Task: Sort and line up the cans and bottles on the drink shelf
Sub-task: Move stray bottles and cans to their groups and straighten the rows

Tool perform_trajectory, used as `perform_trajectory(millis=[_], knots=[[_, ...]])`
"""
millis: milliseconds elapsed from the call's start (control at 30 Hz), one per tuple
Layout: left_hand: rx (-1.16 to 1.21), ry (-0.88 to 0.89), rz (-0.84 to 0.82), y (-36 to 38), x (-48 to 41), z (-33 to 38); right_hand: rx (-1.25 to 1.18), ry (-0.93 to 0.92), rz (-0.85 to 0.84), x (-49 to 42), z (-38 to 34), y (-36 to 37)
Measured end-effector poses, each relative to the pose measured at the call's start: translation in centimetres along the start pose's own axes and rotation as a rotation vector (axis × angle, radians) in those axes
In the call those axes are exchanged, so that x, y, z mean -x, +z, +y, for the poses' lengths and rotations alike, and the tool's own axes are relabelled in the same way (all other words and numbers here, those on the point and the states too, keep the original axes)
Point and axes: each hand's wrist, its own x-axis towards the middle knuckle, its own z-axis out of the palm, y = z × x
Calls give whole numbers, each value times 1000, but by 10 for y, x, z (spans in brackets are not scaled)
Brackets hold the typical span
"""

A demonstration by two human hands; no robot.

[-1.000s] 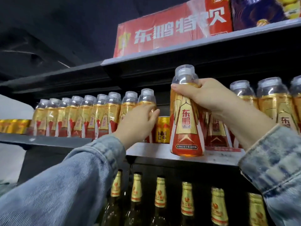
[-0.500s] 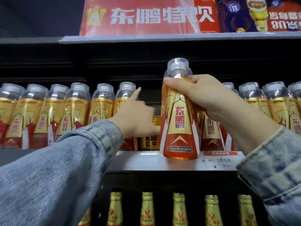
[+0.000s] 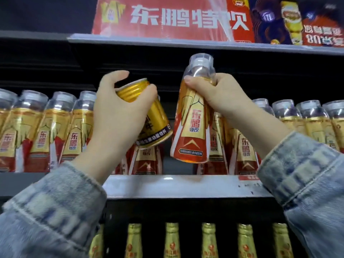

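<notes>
Left hand [image 3: 119, 120] gripping gold can [image 3: 149, 116]; right hand [image 3: 219, 97] gripping 东鹏特饮 bottle [image 3: 191, 125]

The red carton [image 3: 167, 17] on the top shelf carries large white characters — 东鹏特饮. The same 东鹏特饮 runs down the label of the bottle [image 3: 191, 123] held in the right hand [image 3: 219, 97], and on the shelved bottles [image 3: 41, 140] in the row behind it. On the purple box [image 3: 316, 21] beside the carton only "80" reads clearly — its other characters blur. The print on the gold can [image 3: 154, 116] in the left hand [image 3: 115, 116] is too small to read.
</notes>
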Motion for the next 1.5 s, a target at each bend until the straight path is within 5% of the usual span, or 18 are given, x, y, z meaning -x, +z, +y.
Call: perform_trajectory(millis=[100,300,533,800,1500], knots=[[5,-84,-69,-13,1,0,117,-66,-3,-7,6,21],[-160,-161,-461,-24,23,-7,328,-126,-5,-9,10,37],[-195,-189,-649,-23,29,-6,480,-259,1,3,4,32],[-192,-365,-811,-25,27,-7,512,-166,24,4,20,34],[-315,-425,-974,-19,29,-10,728,-153,-106,8,15,46]])
